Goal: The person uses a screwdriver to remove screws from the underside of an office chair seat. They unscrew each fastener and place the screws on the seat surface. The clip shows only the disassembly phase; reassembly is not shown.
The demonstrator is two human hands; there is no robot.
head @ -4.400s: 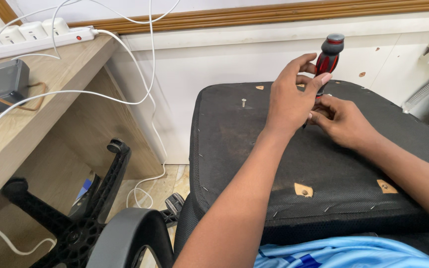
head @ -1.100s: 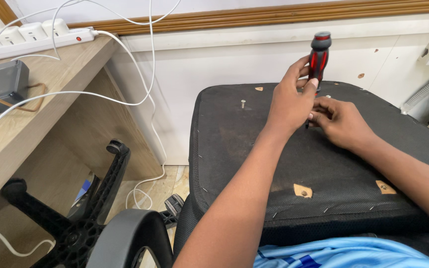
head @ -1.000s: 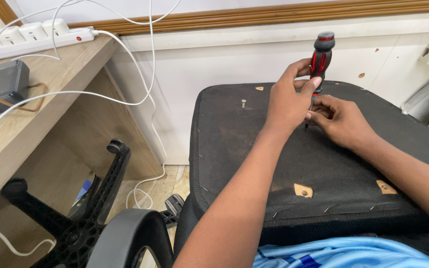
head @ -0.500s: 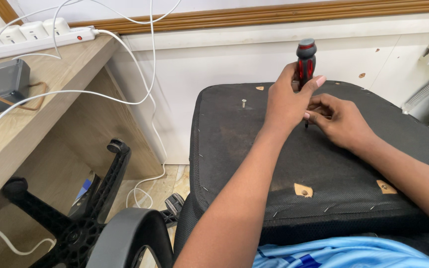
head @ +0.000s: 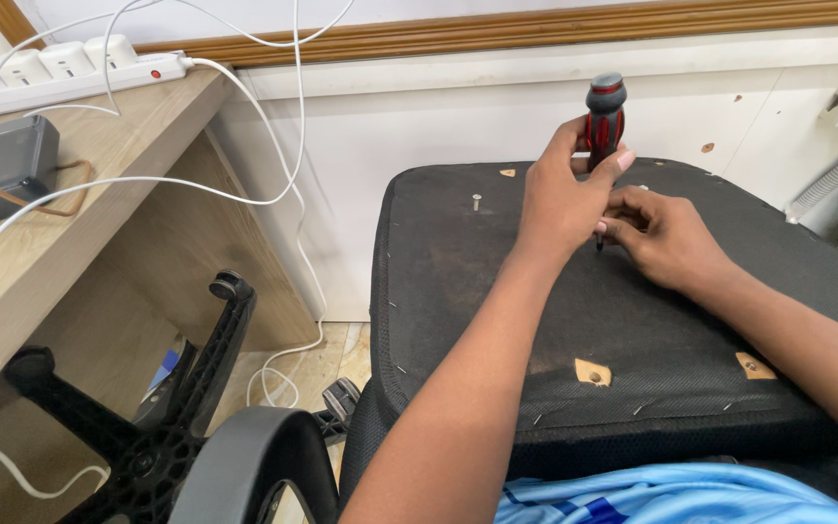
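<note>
A black fabric-covered chair seat underside point(head: 497, 291) lies across my lap. My left hand point(head: 563, 204) grips a red and black screwdriver point(head: 604, 114) by its handle, standing nearly upright with the tip down on the seat. My right hand point(head: 666, 238) rests on the seat beside the tip, fingers pinched around the shaft low down. A small metal bolt point(head: 476, 202) sticks up from the seat to the left of my hands. Two tan holes point(head: 593, 372) show in the fabric near the front edge.
A black chair base with castors point(head: 147, 417) lies on the floor at the lower left. A wooden desk point(head: 99, 194) on the left carries a white power strip point(head: 60, 68), a dark box point(head: 2, 165) and white cables. A white wall panel stands behind the seat.
The screwdriver handle has swung from tilted right to nearly upright, wobbling left and back a little. Both hands stay at the same spot on the seat.
</note>
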